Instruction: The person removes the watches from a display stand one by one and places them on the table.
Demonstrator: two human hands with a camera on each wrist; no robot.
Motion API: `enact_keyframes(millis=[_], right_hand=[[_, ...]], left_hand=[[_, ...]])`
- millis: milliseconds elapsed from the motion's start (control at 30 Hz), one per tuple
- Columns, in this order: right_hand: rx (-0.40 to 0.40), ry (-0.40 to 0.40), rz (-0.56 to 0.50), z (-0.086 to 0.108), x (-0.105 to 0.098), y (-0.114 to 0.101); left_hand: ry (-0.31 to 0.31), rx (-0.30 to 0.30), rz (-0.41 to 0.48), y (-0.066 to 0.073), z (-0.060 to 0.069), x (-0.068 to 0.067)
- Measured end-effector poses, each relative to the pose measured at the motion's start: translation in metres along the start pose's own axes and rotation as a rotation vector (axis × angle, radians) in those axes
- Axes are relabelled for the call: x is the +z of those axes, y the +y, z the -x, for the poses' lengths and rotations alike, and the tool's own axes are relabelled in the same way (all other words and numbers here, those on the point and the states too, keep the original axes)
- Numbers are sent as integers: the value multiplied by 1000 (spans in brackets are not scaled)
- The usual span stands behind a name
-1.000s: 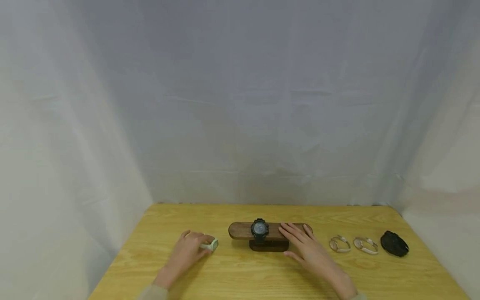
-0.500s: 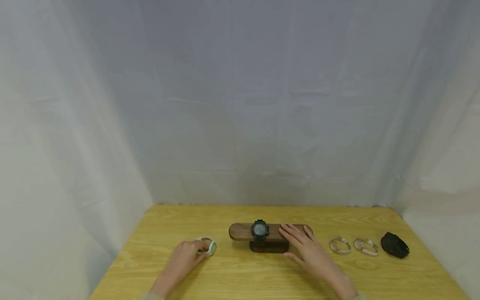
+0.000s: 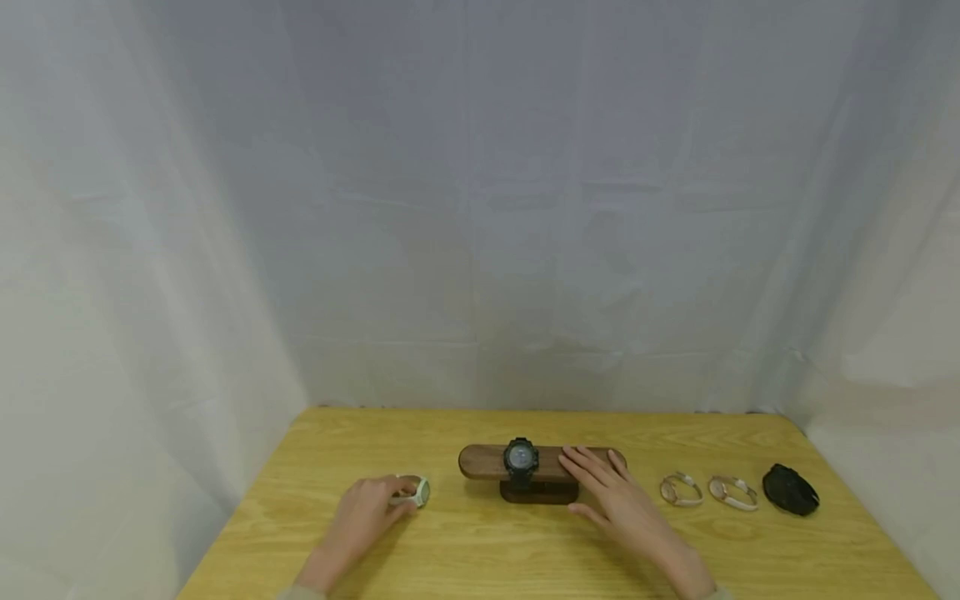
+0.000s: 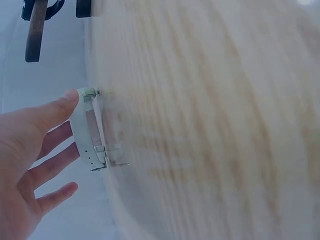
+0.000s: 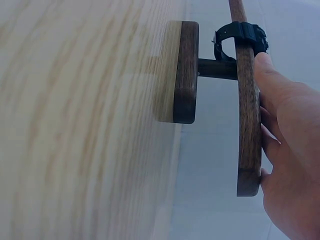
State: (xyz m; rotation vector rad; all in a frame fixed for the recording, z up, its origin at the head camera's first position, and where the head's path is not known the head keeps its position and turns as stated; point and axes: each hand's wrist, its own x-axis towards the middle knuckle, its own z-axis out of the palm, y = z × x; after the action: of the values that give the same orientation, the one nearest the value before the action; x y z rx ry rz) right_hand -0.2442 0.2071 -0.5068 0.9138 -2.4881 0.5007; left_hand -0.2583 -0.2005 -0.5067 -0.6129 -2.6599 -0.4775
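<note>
On the left of the table, my left hand pinches a pale green wristwatch between thumb and fingers. Its strap forms a closed loop lying on its side at the tabletop in the left wrist view. A dark wooden watch stand is in the middle, a bar on a post and base. Around the bar's left half hangs a black wristwatch. My right hand rests on the bar's right half with fingers extended. In the right wrist view, its thumb lies near the black watch.
To the right of the stand lie two slim light-strapped wristwatches on the wooden table. A flat black object, its kind unclear, is farther right. Pale curtains enclose the back and sides.
My left hand has drawn slightly left with the pale green watch, and the watch has turned so that its loop shows more. The right hand and the stand have stayed put.
</note>
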Motion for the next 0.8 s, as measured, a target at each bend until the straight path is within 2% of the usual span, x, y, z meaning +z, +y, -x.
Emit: enact_keyframes(millis=[200,433,567,800], right_hand=[[24,-27,3,1,0,2],[30,-41,-8,0,-1,3],[34,-48,2,0,-2,2],[23,-37,18,-1,-2,1]], left_hand=[[71,7,-35,8,-10,-7],[153,136,-63,26,-30,-11],[146,176,-70,40,-44,-8],[90,220,-33,71,-68,-1]])
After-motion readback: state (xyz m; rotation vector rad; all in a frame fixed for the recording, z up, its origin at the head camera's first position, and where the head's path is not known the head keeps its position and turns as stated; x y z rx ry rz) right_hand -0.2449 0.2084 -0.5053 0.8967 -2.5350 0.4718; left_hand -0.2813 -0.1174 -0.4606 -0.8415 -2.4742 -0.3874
